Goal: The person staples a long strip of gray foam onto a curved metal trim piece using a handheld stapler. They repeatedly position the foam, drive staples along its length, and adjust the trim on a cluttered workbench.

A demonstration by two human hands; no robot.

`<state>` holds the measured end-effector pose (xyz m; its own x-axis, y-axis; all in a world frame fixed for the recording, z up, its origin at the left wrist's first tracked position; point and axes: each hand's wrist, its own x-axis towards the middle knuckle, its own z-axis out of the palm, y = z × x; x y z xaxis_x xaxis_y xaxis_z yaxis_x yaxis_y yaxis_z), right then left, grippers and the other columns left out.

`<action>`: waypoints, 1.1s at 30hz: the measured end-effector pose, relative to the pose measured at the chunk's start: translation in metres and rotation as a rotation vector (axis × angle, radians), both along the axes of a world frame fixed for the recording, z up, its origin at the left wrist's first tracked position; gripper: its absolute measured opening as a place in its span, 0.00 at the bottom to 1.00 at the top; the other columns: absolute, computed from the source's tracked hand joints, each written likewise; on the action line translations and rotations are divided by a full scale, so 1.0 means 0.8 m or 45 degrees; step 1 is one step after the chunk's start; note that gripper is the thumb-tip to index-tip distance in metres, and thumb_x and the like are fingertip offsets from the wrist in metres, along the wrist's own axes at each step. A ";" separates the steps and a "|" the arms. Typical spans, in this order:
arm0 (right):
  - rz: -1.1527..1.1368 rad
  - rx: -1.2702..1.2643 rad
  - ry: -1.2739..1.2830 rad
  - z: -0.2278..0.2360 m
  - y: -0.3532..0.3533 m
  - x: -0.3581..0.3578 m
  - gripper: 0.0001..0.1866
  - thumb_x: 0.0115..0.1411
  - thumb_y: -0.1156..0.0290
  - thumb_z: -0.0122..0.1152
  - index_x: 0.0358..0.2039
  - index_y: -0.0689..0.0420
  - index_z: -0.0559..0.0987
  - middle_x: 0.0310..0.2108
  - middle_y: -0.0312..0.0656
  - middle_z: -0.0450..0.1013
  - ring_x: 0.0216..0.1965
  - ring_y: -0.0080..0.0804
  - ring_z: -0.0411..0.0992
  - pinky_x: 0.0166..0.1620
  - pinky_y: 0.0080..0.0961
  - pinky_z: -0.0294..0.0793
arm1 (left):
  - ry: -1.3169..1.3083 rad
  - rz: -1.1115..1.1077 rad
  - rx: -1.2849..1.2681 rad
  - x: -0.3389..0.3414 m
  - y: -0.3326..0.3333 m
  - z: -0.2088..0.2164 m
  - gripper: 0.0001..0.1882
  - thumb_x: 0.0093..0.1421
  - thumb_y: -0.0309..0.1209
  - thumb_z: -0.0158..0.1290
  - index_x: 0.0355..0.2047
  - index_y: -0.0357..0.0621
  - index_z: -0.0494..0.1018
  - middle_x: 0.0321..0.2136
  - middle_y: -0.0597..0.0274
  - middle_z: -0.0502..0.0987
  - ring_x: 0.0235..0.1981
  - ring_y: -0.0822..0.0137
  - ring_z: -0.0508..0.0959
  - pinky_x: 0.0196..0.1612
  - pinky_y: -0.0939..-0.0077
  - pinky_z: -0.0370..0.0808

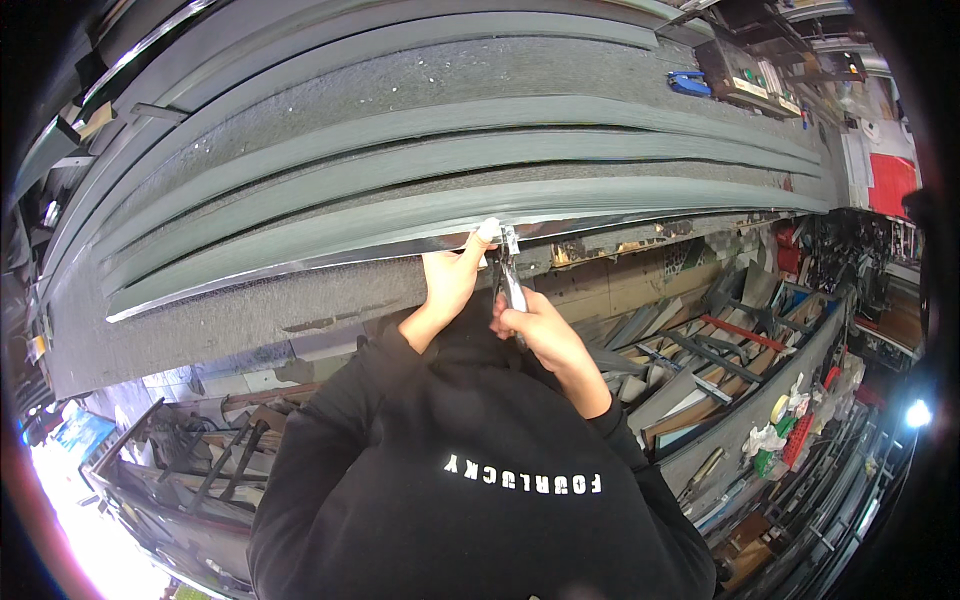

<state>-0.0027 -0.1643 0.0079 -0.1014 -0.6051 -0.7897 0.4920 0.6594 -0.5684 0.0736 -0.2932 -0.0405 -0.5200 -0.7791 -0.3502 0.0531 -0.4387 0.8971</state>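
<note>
A long grey-green metal profile with a shiny near edge lies along the front of the workbench. My left hand pinches its near edge, the thumb on top with a white covering on its tip. Just to the right, my right hand is closed round the handles of metal pliers. The jaws of the pliers meet the profile's edge beside my left thumb. Exactly how the jaws sit on the edge is too small to tell.
More long profiles lie side by side on the dark workbench. A blue clamp-like tool rests near a box at the far right. Below the bench, a rack of offcuts stands on the right, and another rack on the left.
</note>
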 end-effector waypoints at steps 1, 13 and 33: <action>-0.137 -0.052 -0.093 0.006 0.001 -0.003 0.21 0.52 0.75 0.53 0.48 0.65 0.71 0.42 0.44 0.72 0.44 0.31 0.72 0.47 0.24 0.70 | 0.025 -0.002 -0.026 0.000 0.000 0.000 0.14 0.58 0.36 0.61 0.32 0.35 0.77 0.25 0.65 0.78 0.21 0.79 0.71 0.24 0.84 0.67; 0.089 -0.349 0.433 0.092 0.048 -0.077 0.22 0.47 0.80 0.47 0.47 0.66 0.70 0.43 0.47 0.74 0.40 0.33 0.75 0.48 0.29 0.72 | -0.141 -0.011 -0.072 -0.010 -0.013 -0.010 0.17 0.59 0.41 0.60 0.29 0.35 0.80 0.21 0.62 0.80 0.18 0.81 0.71 0.21 0.84 0.66; 0.181 -0.802 1.199 0.019 -0.110 -0.081 0.09 0.45 0.77 0.68 0.29 0.62 0.82 0.24 0.41 0.75 0.26 0.31 0.73 0.30 0.22 0.70 | -0.060 -0.051 0.026 -0.004 -0.021 -0.014 0.18 0.58 0.44 0.60 0.25 0.40 0.76 0.17 0.71 0.72 0.18 0.81 0.67 0.21 0.83 0.64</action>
